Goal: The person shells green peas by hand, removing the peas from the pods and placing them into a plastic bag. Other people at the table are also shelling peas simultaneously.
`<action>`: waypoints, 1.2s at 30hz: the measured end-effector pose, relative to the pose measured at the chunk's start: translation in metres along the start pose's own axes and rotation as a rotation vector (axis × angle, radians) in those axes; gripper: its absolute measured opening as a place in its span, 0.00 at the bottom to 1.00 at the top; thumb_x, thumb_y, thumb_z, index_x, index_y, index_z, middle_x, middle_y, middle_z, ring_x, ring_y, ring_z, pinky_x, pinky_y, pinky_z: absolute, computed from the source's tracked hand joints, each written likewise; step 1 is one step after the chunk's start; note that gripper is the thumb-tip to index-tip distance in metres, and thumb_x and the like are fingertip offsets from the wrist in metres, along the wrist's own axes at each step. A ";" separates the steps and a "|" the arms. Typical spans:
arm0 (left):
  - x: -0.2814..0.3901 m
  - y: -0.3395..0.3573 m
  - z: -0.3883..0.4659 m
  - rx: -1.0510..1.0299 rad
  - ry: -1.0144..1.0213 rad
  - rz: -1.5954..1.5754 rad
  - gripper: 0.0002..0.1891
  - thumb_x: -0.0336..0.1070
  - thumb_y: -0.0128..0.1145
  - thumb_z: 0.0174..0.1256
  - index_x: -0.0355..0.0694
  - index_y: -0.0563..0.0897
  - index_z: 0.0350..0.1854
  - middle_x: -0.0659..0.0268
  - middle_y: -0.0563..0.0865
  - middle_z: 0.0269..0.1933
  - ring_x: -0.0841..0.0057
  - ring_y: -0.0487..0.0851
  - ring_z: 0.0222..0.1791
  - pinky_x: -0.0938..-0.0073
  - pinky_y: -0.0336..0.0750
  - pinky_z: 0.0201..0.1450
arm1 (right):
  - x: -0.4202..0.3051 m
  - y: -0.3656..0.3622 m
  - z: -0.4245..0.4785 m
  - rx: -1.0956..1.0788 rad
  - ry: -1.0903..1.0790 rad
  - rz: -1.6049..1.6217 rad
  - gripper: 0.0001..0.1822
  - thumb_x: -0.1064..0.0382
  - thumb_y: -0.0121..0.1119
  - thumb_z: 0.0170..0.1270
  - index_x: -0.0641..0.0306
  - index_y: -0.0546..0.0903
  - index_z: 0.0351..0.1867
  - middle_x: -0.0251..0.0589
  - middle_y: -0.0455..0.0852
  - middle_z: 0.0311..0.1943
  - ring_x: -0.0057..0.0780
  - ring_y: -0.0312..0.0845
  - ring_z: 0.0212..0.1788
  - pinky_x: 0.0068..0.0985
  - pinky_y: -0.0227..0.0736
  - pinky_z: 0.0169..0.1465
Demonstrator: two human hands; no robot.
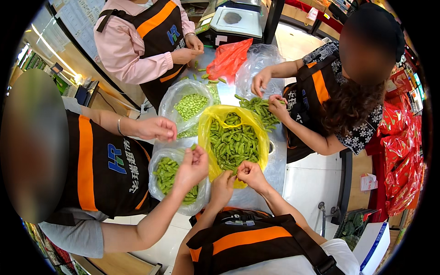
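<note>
My left hand (222,187) and my right hand (253,176) meet at the near rim of a yellow plastic bag (204,137). A green edamame pod (235,171) is pinched between the fingertips of both hands. Many unshelled edamame pods (237,142) fill the open yellow bag below and beyond my fingers. Left of it, a clear plastic bag (202,202) holds more green pods (166,173). Behind that, another clear plastic bag (166,106) contains shelled green beans (191,106).
Three co-workers in dark aprons surround the metal table (275,178); one co-worker's hand (196,165) reaches close to my left hand. Loose pods (259,111) lie at the far right. A red plastic bag (229,60), a crumpled clear bag (259,65) and a weighing scale (237,22) are farther back.
</note>
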State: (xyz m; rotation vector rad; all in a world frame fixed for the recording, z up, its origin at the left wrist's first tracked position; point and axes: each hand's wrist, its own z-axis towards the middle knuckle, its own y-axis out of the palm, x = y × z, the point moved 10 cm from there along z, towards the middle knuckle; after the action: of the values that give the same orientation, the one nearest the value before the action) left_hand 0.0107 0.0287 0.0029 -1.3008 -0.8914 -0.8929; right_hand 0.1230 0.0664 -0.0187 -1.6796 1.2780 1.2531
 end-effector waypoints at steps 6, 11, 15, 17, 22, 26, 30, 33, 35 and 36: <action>-0.038 0.042 -0.015 -0.241 -0.594 -1.044 0.10 0.40 0.45 0.70 0.43 0.70 0.29 0.76 0.65 0.22 0.88 0.61 0.21 0.85 0.57 0.22 | 0.005 0.004 0.002 0.020 0.073 0.099 0.02 0.73 0.54 0.54 0.63 0.74 0.26 0.27 0.75 0.16 0.10 0.63 0.16 0.12 0.55 0.19; -0.041 0.048 -0.017 -0.289 -0.660 -1.182 0.12 0.44 0.42 0.71 0.42 0.69 0.32 0.75 0.65 0.23 0.86 0.62 0.21 0.84 0.58 0.22 | 0.010 0.007 0.004 -0.021 0.155 0.121 0.00 0.71 0.54 0.54 0.64 0.75 0.27 0.31 0.78 0.21 0.12 0.68 0.20 0.12 0.60 0.24; -0.047 0.050 -0.019 -0.324 -0.704 -1.221 0.13 0.45 0.40 0.72 0.42 0.69 0.33 0.75 0.65 0.23 0.87 0.61 0.21 0.84 0.58 0.22 | 0.018 0.009 0.005 -0.063 0.219 0.142 0.02 0.69 0.54 0.55 0.63 0.75 0.30 0.32 0.79 0.22 0.12 0.67 0.20 0.12 0.59 0.23; -0.048 0.050 -0.018 -0.324 -0.678 -1.148 0.13 0.44 0.39 0.73 0.41 0.69 0.33 0.75 0.65 0.23 0.87 0.61 0.20 0.84 0.58 0.22 | 0.018 0.008 0.006 -0.073 0.219 0.131 0.01 0.69 0.53 0.58 0.63 0.75 0.31 0.32 0.78 0.21 0.12 0.65 0.19 0.12 0.57 0.22; -0.052 0.041 -0.011 -0.293 -0.512 -0.857 0.15 0.45 0.37 0.73 0.40 0.71 0.36 0.74 0.66 0.23 0.87 0.61 0.20 0.86 0.57 0.21 | 0.020 0.007 0.006 -0.058 0.261 0.133 0.07 0.60 0.56 0.61 0.61 0.76 0.31 0.29 0.78 0.24 0.11 0.68 0.24 0.12 0.58 0.24; -0.046 0.041 -0.014 -0.285 -0.600 -0.995 0.18 0.48 0.38 0.73 0.37 0.72 0.39 0.73 0.68 0.24 0.87 0.62 0.20 0.87 0.58 0.21 | 0.021 0.006 0.010 -0.055 0.225 0.099 0.10 0.56 0.58 0.62 0.60 0.76 0.31 0.28 0.77 0.24 0.11 0.68 0.25 0.11 0.57 0.24; -0.038 0.037 -0.014 -0.276 -0.684 -1.125 0.21 0.51 0.39 0.71 0.34 0.73 0.40 0.72 0.70 0.23 0.88 0.62 0.19 0.88 0.58 0.19 | 0.019 0.009 0.010 -0.084 0.219 0.129 0.10 0.57 0.58 0.62 0.59 0.76 0.30 0.28 0.77 0.23 0.10 0.69 0.25 0.11 0.56 0.24; -0.048 0.041 -0.015 -0.302 -0.664 -0.985 0.21 0.51 0.42 0.71 0.34 0.75 0.38 0.73 0.70 0.21 0.89 0.62 0.18 0.89 0.56 0.17 | 0.021 0.010 0.009 -0.083 0.227 0.070 0.10 0.57 0.59 0.61 0.60 0.76 0.29 0.29 0.77 0.22 0.10 0.67 0.22 0.10 0.54 0.22; -0.047 0.042 -0.014 -0.318 -0.667 -0.925 0.20 0.51 0.44 0.70 0.35 0.75 0.37 0.73 0.71 0.21 0.90 0.62 0.17 0.89 0.55 0.16 | 0.030 0.011 0.007 -0.078 0.251 0.148 0.09 0.59 0.58 0.62 0.59 0.75 0.29 0.28 0.76 0.21 0.10 0.63 0.20 0.11 0.52 0.21; -0.046 0.042 -0.014 -0.323 -0.668 -0.895 0.19 0.50 0.45 0.69 0.36 0.75 0.36 0.74 0.71 0.20 0.90 0.62 0.17 0.89 0.54 0.15 | 0.033 0.012 0.006 -0.078 0.263 0.187 0.08 0.59 0.58 0.62 0.59 0.75 0.28 0.28 0.76 0.21 0.10 0.61 0.19 0.11 0.51 0.20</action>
State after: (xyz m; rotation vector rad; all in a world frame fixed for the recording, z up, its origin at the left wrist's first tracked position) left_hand 0.0311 0.0193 -0.0568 -1.5136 -2.0125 -1.3434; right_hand 0.1112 0.0581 -0.0514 -1.8626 1.5918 1.2319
